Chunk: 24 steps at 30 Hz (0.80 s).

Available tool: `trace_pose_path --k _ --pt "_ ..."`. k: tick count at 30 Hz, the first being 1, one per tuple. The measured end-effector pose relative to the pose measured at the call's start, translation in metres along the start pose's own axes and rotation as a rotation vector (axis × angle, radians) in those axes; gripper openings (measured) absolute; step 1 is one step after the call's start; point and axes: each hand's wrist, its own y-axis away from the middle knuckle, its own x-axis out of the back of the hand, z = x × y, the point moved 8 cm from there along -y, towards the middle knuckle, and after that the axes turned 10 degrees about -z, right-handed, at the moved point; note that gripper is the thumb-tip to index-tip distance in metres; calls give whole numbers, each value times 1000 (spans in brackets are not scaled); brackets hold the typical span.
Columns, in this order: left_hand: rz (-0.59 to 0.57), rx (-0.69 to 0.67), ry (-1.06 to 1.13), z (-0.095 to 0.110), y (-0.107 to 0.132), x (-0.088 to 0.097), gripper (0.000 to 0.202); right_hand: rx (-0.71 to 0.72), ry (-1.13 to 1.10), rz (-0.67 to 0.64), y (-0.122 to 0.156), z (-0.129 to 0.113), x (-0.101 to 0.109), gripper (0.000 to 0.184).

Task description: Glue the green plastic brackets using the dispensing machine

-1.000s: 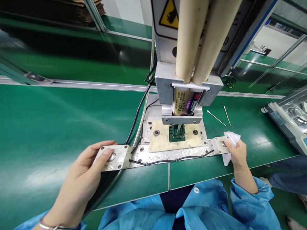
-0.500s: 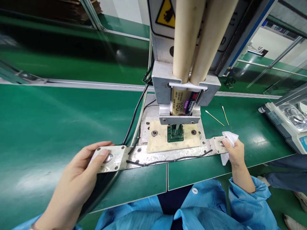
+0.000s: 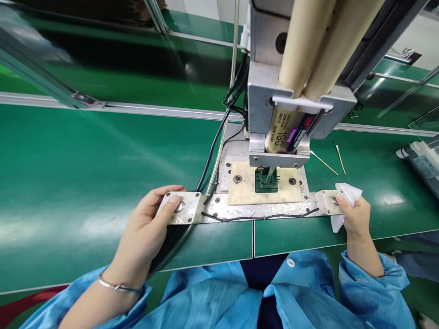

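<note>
My left hand [image 3: 146, 233] is closed round a metal button plate [image 3: 192, 208], with the thumb on its round button. At the other end, my right hand [image 3: 358, 219] grips a crumpled white wipe [image 3: 348, 194], its thumb on the button of the right-hand button plate [image 3: 329, 202]. Between the hands, a small green circuit board [image 3: 265, 186] sits on a cream fixture plate [image 3: 236, 196]. Above it is a labelled twin-tube adhesive cartridge [image 3: 288, 132] clamped in a metal holder [image 3: 260, 100]; its clear nozzle [image 3: 270, 173] reaches down to the board.
Two cotton swabs [image 3: 324, 163] lie on the green table [image 3: 85, 183] right of the fixture. A scale-like device [image 3: 421, 157] stands at the right edge. Black cables [image 3: 214, 151] run down left of the machine. Behind is a metal-framed partition [image 3: 144, 108].
My view has shifted, so the machine and both hands appear farther right and slightly higher. Both thumbs stay on the buttons, and the nozzle stays over the board.
</note>
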Motion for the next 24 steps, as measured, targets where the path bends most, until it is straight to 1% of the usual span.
trace_pose_path --k 3,7,18,24 --pt "-9 25 110 -2 1 -3 44 -5 14 8 0 1 1 57" --pt "-1 18 151 -3 1 -3 42 11 27 26 0 -3 3 56" --pt "-4 1 155 0 2 -4 40 28 15 22 0 -3 2 55" --pt "2 5 117 2 2 -2 30 5 -23 20 0 2 3 54"
